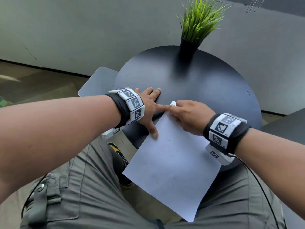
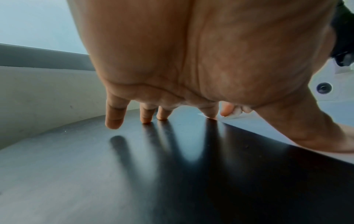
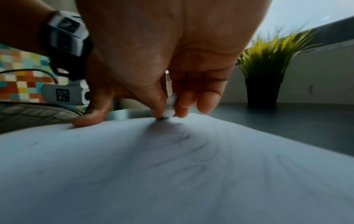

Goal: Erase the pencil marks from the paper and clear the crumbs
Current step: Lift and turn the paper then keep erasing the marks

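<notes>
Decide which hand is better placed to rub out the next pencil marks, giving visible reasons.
Right. The right hand already pinches the eraser against the paper; the left hand lies flat, holding it down.

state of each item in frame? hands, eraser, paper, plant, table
left hand: fingers spread straight, thumb and index tip pressing the paper's edge
right hand: pinches the eraser, tip down on the paper
eraser: white, upright, touching the paper near its far corner
paper: flat, overhanging the table's near edge, faint pencil smudges remain
plant: upright in a black pot, apart from the paper
table: round, dark, bears paper and plant
</notes>
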